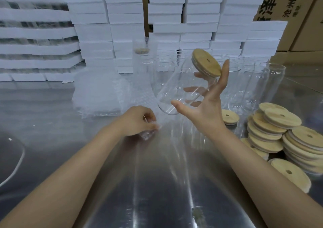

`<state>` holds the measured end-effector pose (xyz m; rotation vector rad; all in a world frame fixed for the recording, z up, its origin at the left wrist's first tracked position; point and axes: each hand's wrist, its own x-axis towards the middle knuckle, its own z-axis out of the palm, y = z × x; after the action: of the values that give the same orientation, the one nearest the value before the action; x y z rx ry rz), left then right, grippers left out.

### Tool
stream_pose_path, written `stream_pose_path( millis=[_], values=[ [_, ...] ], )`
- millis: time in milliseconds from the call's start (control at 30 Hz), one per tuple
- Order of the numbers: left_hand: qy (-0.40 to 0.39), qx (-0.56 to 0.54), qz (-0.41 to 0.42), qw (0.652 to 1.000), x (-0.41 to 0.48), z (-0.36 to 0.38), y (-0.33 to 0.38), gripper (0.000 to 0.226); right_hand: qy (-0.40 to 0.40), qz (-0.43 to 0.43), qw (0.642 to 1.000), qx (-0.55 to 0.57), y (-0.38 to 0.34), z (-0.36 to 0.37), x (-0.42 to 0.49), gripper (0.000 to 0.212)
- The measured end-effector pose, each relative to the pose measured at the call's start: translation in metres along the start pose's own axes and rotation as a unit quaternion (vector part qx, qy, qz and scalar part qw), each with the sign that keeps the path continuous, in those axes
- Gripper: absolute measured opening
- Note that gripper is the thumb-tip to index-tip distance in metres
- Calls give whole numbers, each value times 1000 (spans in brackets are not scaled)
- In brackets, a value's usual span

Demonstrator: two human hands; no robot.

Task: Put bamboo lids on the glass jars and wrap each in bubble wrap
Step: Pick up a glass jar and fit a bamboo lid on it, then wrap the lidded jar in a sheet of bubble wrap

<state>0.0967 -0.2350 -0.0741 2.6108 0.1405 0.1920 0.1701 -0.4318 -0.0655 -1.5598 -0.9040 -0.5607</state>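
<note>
Head view: your right hand [204, 112] is raised at the centre of the frame, palm up, fingers spread and loose, not clamped on anything. A clear glass jar [181, 88] lies tilted across those fingers, its bamboo lid [207, 62] pointing to the upper right. Three fingertips show through the glass behind the jar, the index finger stands straight up just beside the lid, and the thumb reaches left under the jar's base. Whether the thumb touches the glass is unclear.

Your left hand [138, 121], lower and left of the jar, has its fingers curled, pinching the edge of a bubble wrap sheet [148, 134] above the metal table [52, 119].

Loose bamboo lids [283, 133] are heaped at the right edge, empty jars [251, 86] stand behind them, and white boxes [125, 26] are stacked across the top.
</note>
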Motion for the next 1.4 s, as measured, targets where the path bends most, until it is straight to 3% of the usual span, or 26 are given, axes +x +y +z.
stream_pose_path(
  millis=[67,133,233,433,600,700,767,833,900,967,1067,1133,1267,1400],
  values=[
    [17,-2,6,1000,1,-1,1,11,10,-15,1000,-4,-1,1,0,115],
    [37,-2,-2,999,2,-3,3,17,36,-27,999,-7,0,1,0,106],
    [41,-43,-11,998,0,-6,8,20,67,-13,997,24,2,2,0,107],
    [17,-241,-42,970,-3,-5,20,17,54,15,992,111,-1,14,-7,102],
    [156,-344,-61,924,1,-11,18,19,44,25,997,57,5,14,-8,103],
    [263,-374,-28,889,3,-10,22,23,33,37,997,54,6,17,-10,105],
    [291,-371,32,881,2,-8,26,21,35,43,997,59,4,20,-13,105],
    [269,-300,123,907,-2,-6,24,12,57,48,995,71,0,22,-13,103],
    [258,-92,219,937,-3,-8,18,55,101,58,988,102,-6,21,-11,101],
    [244,54,262,932,0,-3,12,97,127,49,980,143,-12,19,-10,99],
    [278,-2,234,932,-2,11,20,113,94,20,977,193,-22,23,-15,82],
    [339,2,236,911,-2,16,23,107,90,22,973,212,-22,28,-20,70],
    [413,36,248,875,-5,27,37,96,58,40,985,157,-16,38,-28,72],
    [313,-75,290,901,-7,19,45,110,67,54,985,152,-16,31,-20,73]
  ],
)
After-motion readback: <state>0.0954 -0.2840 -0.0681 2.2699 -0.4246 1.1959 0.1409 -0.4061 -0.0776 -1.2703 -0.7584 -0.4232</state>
